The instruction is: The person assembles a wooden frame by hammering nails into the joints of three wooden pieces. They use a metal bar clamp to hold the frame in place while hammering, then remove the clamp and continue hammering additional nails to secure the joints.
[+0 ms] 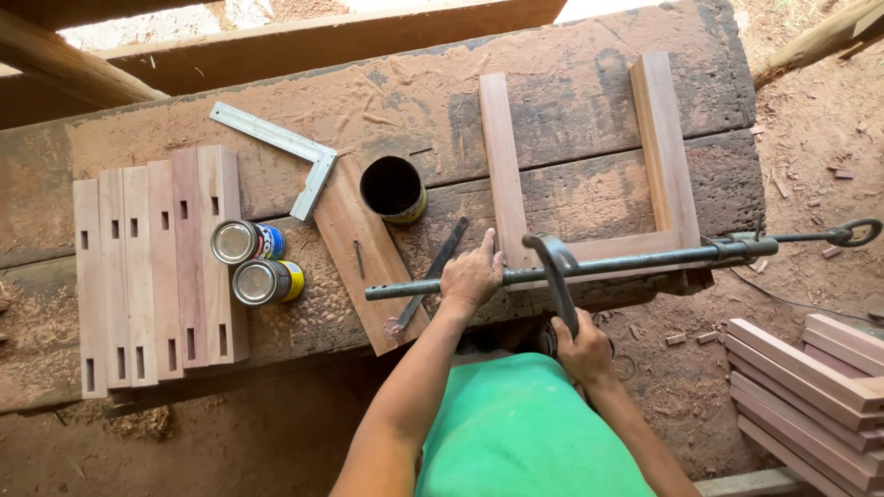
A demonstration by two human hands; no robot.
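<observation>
Steel hammer (557, 276) sits gripped in my right hand (582, 350) at the workbench's (589, 92) near edge. My left hand (471, 276) presses flat, fingers loose, on the bar clamp (589, 267) across the wooden frame (589, 166). Beyond, toward the far edge, lies a metal square (285, 152).

The person wears a plain bright green top (529, 428) that fills the lower middle of the view, smooth and without print or pattern. Both forearms are bare, with no sleeves reaching them. The left hand (471, 276) and right hand (582, 348) carry no gloves, watch or rings that can be seen.
</observation>
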